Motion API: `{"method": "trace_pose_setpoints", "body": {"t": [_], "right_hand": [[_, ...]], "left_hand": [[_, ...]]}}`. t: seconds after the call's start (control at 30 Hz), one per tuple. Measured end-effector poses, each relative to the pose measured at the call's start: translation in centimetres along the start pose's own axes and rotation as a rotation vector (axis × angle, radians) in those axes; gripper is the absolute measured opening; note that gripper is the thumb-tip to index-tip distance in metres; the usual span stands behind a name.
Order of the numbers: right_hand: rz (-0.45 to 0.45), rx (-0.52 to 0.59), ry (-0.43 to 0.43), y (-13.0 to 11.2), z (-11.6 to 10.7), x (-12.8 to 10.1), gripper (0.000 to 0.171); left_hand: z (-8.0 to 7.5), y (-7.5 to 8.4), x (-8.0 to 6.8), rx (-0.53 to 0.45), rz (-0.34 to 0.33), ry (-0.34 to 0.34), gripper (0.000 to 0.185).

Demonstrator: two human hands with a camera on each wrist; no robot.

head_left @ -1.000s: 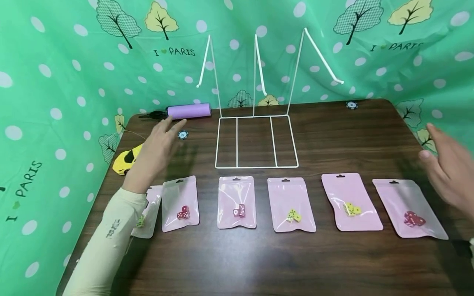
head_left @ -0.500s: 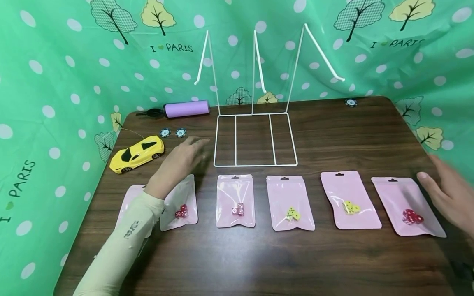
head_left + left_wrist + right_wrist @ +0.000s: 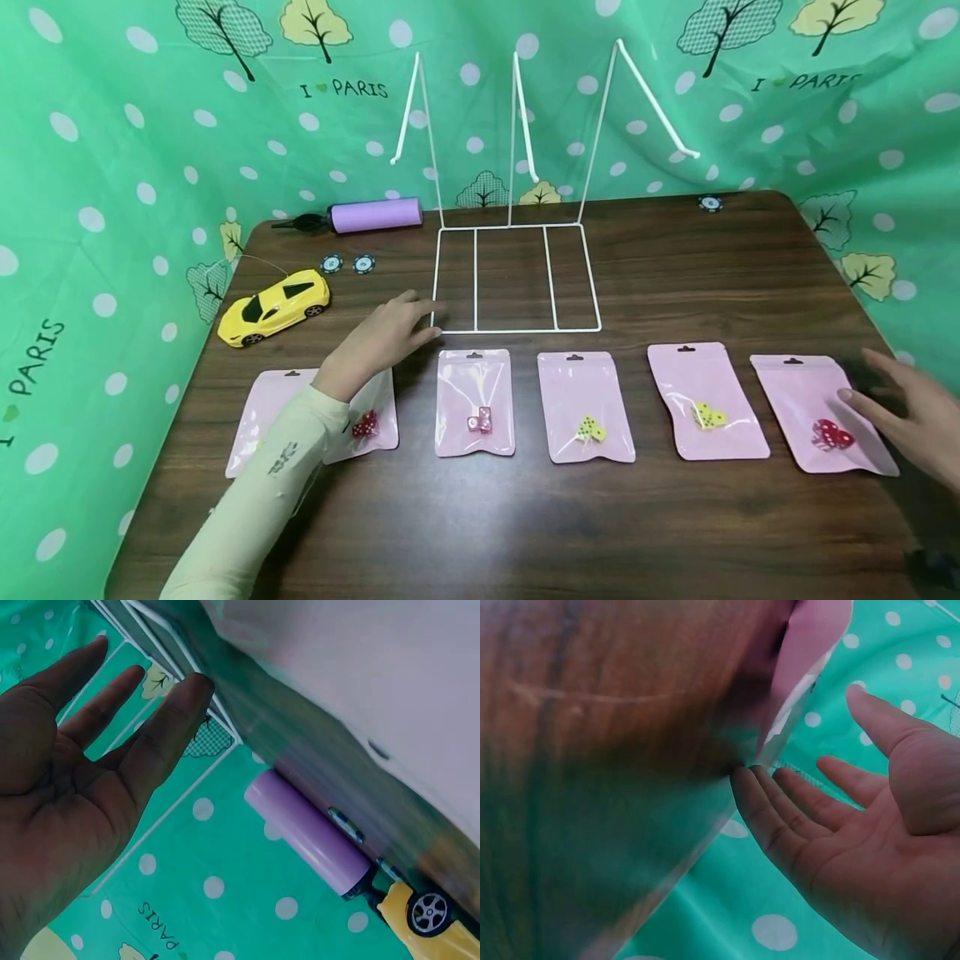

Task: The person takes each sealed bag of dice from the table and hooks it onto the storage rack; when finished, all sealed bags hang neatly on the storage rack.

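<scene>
This looks like a makeshift recording corner, perhaps in a home. A dark wooden table [image 3: 525, 517] is hemmed on three sides by a green curtain [image 3: 112, 150] printed with trees, and a yellow toy car [image 3: 273, 306] sits near the table's left edge.

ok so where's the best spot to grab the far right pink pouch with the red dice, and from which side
Probably the right edge of the far-right pink pouch, pinched from the right, where the right hand hovers. The pouch lies flat on the table, so a fingertip likely has to lift the thin edge first. Keep to the upper, flat part; the red dice bulge near the bottom.
</scene>
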State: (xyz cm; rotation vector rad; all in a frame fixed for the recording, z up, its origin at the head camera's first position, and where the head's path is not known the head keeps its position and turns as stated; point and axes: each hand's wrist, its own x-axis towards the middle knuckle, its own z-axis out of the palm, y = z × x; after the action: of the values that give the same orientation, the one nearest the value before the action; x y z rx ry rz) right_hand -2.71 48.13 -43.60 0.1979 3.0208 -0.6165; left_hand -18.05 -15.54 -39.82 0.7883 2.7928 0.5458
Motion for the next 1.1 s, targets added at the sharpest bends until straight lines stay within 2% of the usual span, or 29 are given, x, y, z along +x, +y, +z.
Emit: {"method": "trace_pose_setpoints", "body": {"t": [0.17, 0.37, 0.5, 0.83, 1.0, 1.1], "right_hand": [[0.008, 0.001, 0.016, 0.2, 0.2, -0.2, 0.079], [-0.013, -0.002, 0.041, 0.0, 0.3, -0.3, 0.067], [0.009, -0.009, 0.033, -0.1, 0.3, -0.3, 0.062], [0.028, -0.025, 0.016, -0.5, 0.0, -0.1, 0.054], [0.011, -0.006, 0.019, -0.8, -0.1, -0.1, 0.052], [0.035, 0.011, 0.010, -0.8, 0.0, -0.2, 0.050]], "left_hand": [[0.5, 0.0, 0.3, 0.009, -0.004, -0.017, 0.040], [0.7, -0.2, 0.5, 0.010, 0.012, -0.018, 0.035], [0.9, -0.3, 0.7, 0.001, -0.001, -0.027, 0.034], [1.1, -0.3, 1.0, 0.005, -0.023, 0.004, 0.019], [1.3, -0.5, 1.2, 0.000, -0.017, 0.006, 0.013], [1.4, -0.6, 1.4, -0.009, -0.009, 0.009, 0.010]]}}
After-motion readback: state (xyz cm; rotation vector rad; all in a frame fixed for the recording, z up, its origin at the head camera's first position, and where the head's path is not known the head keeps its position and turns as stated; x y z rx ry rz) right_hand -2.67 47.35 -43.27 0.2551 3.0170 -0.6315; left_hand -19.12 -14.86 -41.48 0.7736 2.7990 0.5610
